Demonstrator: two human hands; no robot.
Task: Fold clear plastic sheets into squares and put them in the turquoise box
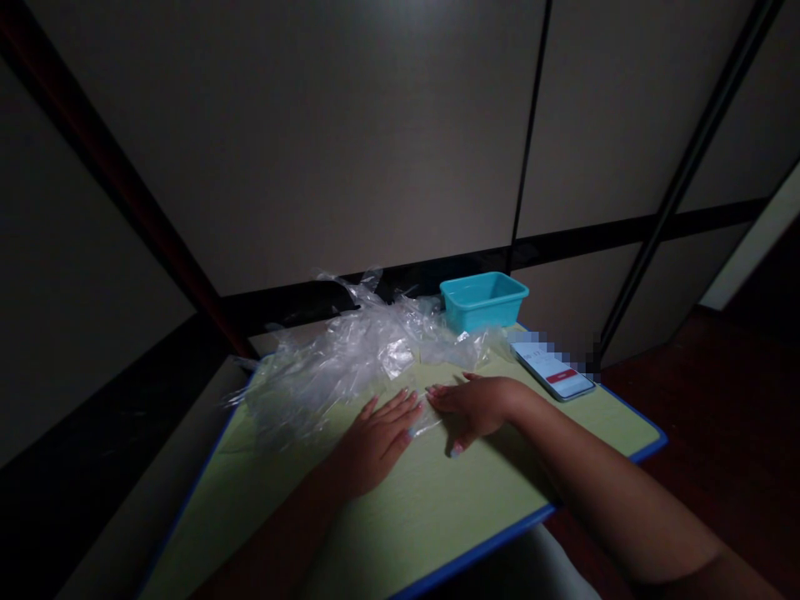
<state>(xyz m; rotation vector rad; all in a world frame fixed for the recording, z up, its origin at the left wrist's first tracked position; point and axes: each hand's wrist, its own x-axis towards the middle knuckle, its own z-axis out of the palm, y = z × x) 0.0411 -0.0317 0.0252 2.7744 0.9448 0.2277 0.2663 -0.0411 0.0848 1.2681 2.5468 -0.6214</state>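
My left hand (379, 439) lies flat with its fingers stretched forward over the middle of the table. Close on its right, my right hand (478, 407) reaches in with fingers apart, its thumb pointing toward me. Under and between the fingertips of both hands is a small clear plastic bag (427, 422), pressed against the tabletop. Parts of it are hidden by the fingers. Just beyond my hands spreads a loose heap of crumpled clear plastic bags (350, 350), reaching from the left edge to the back.
The light green table (400, 533) has a blue edge. A turquoise plastic basket (478, 317) stands at the back right, with a phone (556, 371), screen lit, lying in front of it. Cabinet panels (350, 150) rise directly behind the table.
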